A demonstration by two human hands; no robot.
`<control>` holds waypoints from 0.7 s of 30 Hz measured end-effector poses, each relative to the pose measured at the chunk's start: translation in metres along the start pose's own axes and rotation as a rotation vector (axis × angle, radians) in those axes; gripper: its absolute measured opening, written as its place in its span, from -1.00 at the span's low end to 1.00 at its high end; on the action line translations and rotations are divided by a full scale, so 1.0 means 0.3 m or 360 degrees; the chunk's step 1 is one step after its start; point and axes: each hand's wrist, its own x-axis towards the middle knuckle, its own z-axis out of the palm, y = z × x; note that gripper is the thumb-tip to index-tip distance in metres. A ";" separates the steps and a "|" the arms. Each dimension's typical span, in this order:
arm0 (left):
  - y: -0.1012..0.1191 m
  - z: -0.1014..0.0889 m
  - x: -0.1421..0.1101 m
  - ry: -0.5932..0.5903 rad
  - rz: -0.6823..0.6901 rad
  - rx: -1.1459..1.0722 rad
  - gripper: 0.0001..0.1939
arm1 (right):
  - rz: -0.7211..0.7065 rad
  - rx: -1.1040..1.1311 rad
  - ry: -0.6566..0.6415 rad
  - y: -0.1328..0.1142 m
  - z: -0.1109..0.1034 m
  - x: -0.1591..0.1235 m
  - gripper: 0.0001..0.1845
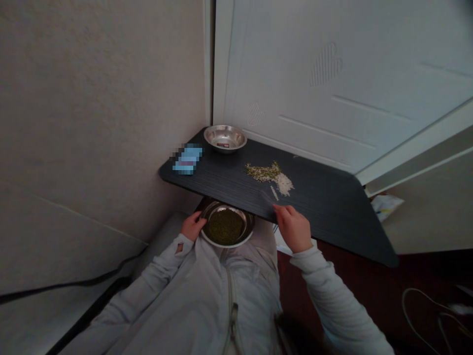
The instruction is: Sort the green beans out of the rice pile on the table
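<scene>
So your left hand [193, 226] has its fingers clamped on the near bowl [226, 228] of green grains, your right hand [293, 228] pinches a blurry strip [268, 198], loose grains [284, 183] just past its fingertips.

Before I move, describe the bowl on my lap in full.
The bowl is round, silvery and metal-looking, with a wide rim. It sits roughly upright on the lap, a mound of dark green grains inside. The left hand holds its left rim; the dark tabletop hides part of its far edge.
</scene>
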 end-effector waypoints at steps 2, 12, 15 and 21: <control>0.006 -0.003 -0.001 0.0007 0.0012 0.0014 -0.66 | 0.0039 -0.0016 0.0000 0.021 0.003 0.010 -0.72; 0.004 -0.002 -0.003 -0.0013 0.0003 -0.0040 -0.64 | 0.0154 -0.0029 -0.0047 0.111 0.017 0.068 -0.74; 0.004 -0.002 -0.002 0.0002 -0.0012 -0.0031 -0.63 | 0.0150 -0.0002 -0.0057 0.129 0.025 0.081 -0.73; 0.005 -0.005 -0.003 -0.0009 -0.0009 0.0001 -0.61 | 0.0163 0.0083 -0.0084 0.173 0.038 0.115 -0.72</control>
